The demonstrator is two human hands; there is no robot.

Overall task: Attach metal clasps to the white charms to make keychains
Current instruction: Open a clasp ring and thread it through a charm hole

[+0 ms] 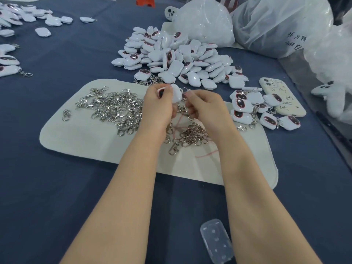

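My left hand [158, 103] grips a white charm [176, 93] above the white felt mat [91, 138]. Close beside it, my right hand [203, 103] pinches a metal clasp [185, 90] at the charm's edge; the clasp is mostly hidden by my fingers. Loose silver clasps [112, 107] lie heaped on the mat to the left, and a smaller bunch of clasps [192, 136] lies under my wrists. A big pile of white charms [177, 58] sits just beyond the mat. Charms with clasps attached [257, 111] lie to the right.
A phone in a cream case [282, 98] lies right of the mat. Large clear plastic bags [266, 25] stand at the back right. More charms [11, 60] are scattered far left. A clear plastic case [216, 241] lies on the blue cloth near me.
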